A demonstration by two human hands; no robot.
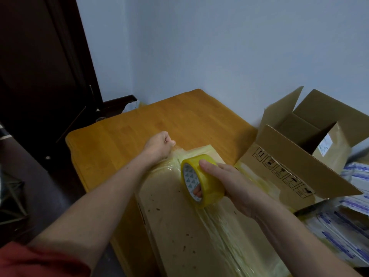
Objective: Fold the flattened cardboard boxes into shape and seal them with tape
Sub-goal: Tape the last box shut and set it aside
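A closed cardboard box (175,220) lies on the wooden table (123,136) in front of me, its top seam covered with layers of yellowish tape. My right hand (229,182) grips a yellow tape roll (201,179), thumb on the rim and fingers through the core, just above the seam. My left hand (159,145) is curled at the far end of the box, pinching the free end of the tape pulled from the roll.
An open cardboard box (279,162) with printed handling symbols stands at the right, flaps up. White packages with blue print (343,226) lie stacked at the lower right. A dark wooden cabinet (40,76) fills the left; a pale wall lies behind.
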